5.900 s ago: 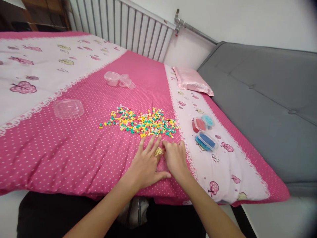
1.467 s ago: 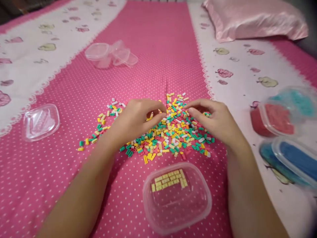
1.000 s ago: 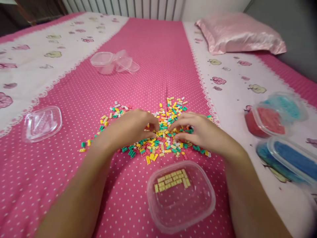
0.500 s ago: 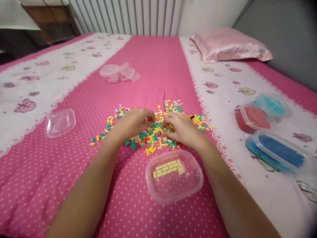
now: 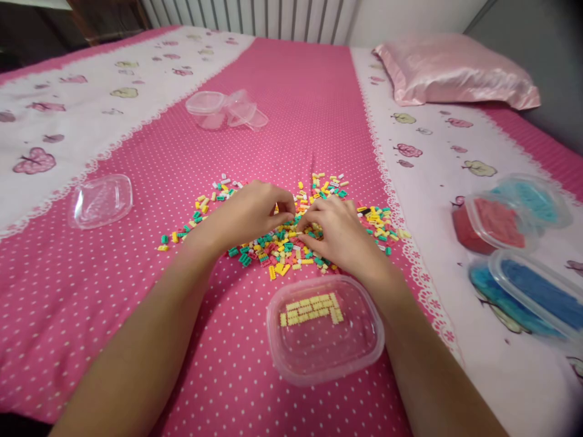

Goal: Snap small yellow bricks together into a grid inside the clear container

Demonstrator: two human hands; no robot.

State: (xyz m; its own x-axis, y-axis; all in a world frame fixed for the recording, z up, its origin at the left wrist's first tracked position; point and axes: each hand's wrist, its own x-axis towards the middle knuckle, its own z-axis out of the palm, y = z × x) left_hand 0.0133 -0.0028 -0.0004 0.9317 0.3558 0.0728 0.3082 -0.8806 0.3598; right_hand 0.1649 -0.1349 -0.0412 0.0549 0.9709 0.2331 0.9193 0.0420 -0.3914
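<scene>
Searching through loose bricks [image 5: 282, 247] appears to be the step in hand, with the left hand [image 5: 257, 209] and the right hand [image 5: 339, 233] meeting over the multicoloured heap. Left fingers curl toward the thumb; right fingers bend above the bricks, thumb spread slightly below. Whether either hand pinches a brick cannot be told. The next move, by judgement, calls for a fine fingertip grip that frees one small brick without scattering its neighbours.

On the near side of the hands, beside the right wrist, lies a shallow clear container [image 5: 337, 352]; in it, pale yellow bricks [image 5: 314, 306] form close rows toward the far side, and the rest of its floor is bare. Outward of the left hand rests a clear lid-like piece [image 5: 102, 203] with no bricks visible in it. Beyond both hands, several clear tubs [image 5: 207, 103] lie clustered. Well to the right of the right hand stand a tub of red material [image 5: 469, 227], a tub of blue material [image 5: 496, 264] and a tub of turquoise material [image 5: 565, 206]; blur hides what these contents are.
</scene>
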